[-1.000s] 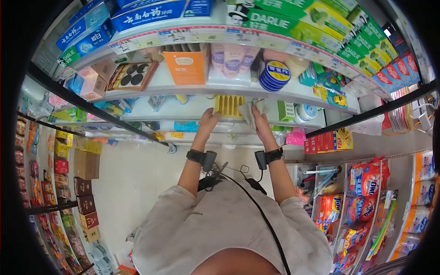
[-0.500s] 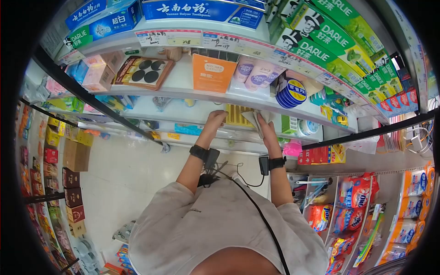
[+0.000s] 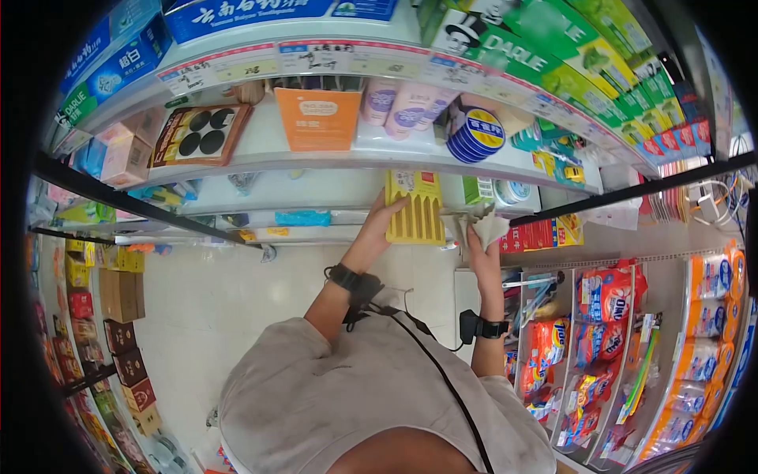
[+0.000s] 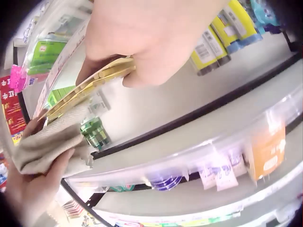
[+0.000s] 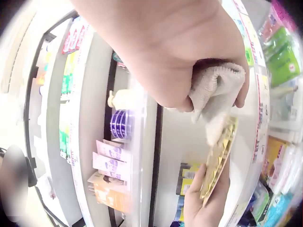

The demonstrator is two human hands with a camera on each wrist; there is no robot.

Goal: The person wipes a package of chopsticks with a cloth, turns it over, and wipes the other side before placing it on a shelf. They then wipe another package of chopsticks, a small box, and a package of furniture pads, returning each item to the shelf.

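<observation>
My left hand [image 3: 377, 233] pinches the side of a yellow ridged tray [image 3: 416, 217], held tilted in front of the lower shelf. In the left wrist view the tray [image 4: 90, 85] shows edge-on between the thumb and fingers of my left hand [image 4: 147, 38]. A grey-white cloth [image 3: 491, 227] is bunched in my right hand [image 3: 483, 257], just right of the tray. The right wrist view shows the cloth [image 5: 215, 94] gripped in the curled fingers of my right hand [image 5: 175, 56], its lower end close against the tray [image 5: 220, 161].
Above, an orange box [image 3: 318, 118], purple-labelled tubes [image 3: 392, 110] and stacked blue tins [image 3: 477, 134] stand on the middle shelf [image 3: 276, 162]. A green box [image 3: 477, 189] sits on the lower shelf behind the cloth. A black shelf post [image 3: 632, 192] slants at the right.
My left hand has taken hold of the yellow tray and brought it off the shelf toward the body. My right hand, with the cloth, has moved right and toward the body.
</observation>
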